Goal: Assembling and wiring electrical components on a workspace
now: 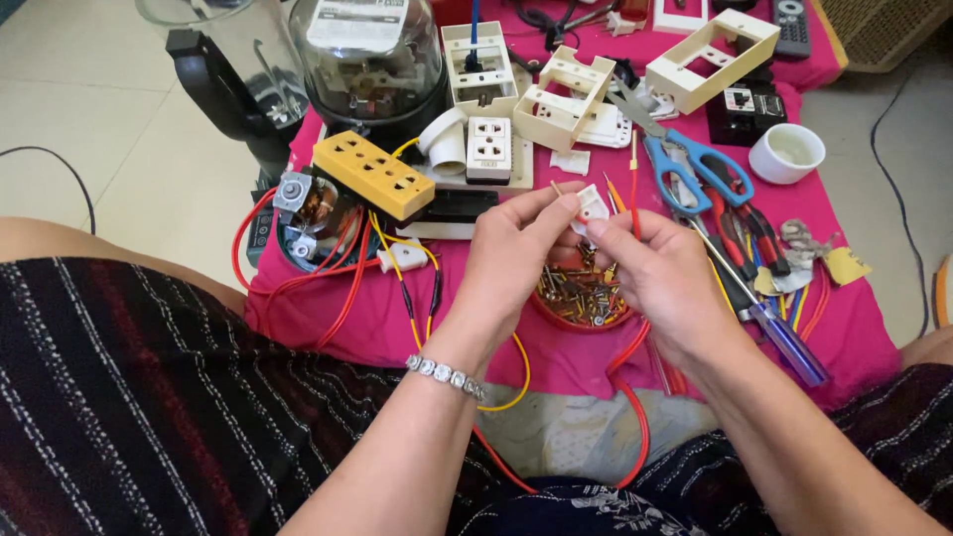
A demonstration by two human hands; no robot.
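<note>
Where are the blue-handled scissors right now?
In the head view, the blue-handled scissors lie on the pink cloth, right of centre, between the cream socket frames and the white cup.

Pale tiled floor [89, 109] around a pink-clothed low table [854, 337], daylight.

Just one view here, head-mounted, looking steeply down and a bit forward over the lap. Pretty close in: forearms entering from the bottom edge, both hands [586, 263] dead centre. Pink-covered tabletop [864, 337] filling the middle and top, tiled floor [89, 119] peeking in at the left and right edges.
</note>
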